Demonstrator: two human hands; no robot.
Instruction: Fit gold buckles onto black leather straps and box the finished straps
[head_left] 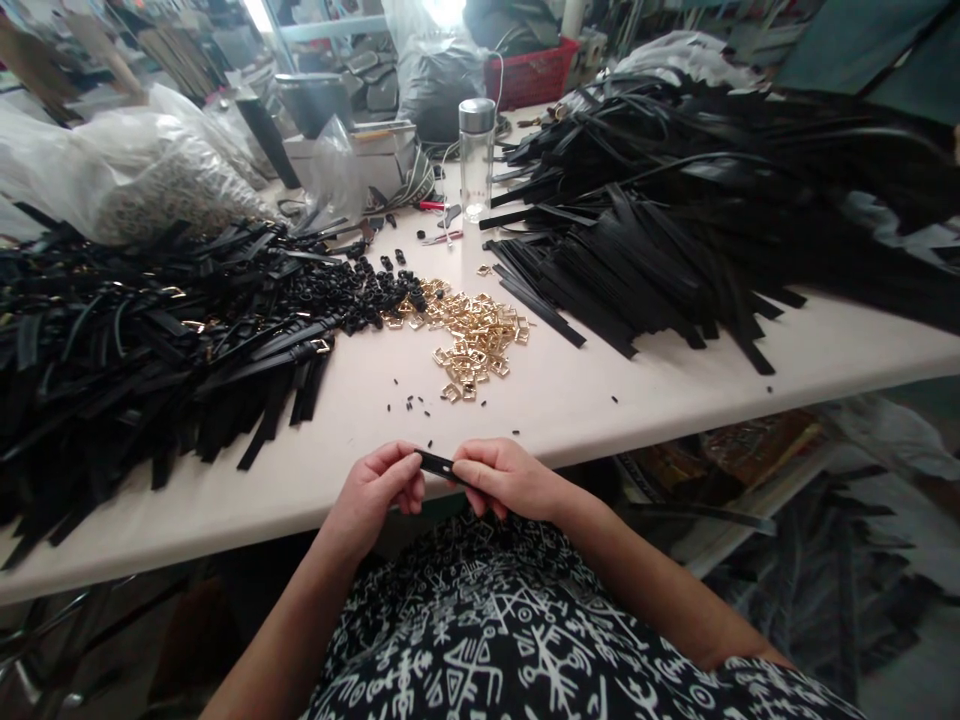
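A short black strap (436,463) with a slot in it is stretched between my two hands at the table's front edge. My left hand (388,478) pinches its left end between thumb and fingers. The fingers of my right hand (504,478) close on the other end, covering part of the strap. Beyond my hands lies a heap of gold-coloured buckles (480,335). Small black loops (375,295) are piled to the left of the buckles. Tiny black bits (412,403) are scattered on the table between the buckles and my hands.
Black straps with buckles (150,330) cover the table's left side. Loose black strips (637,270) are heaped at the right. Farther back stand a clear glass bottle (476,165), a white box (360,160), a red basket (532,75) and a plastic bag of metal pieces (157,170).
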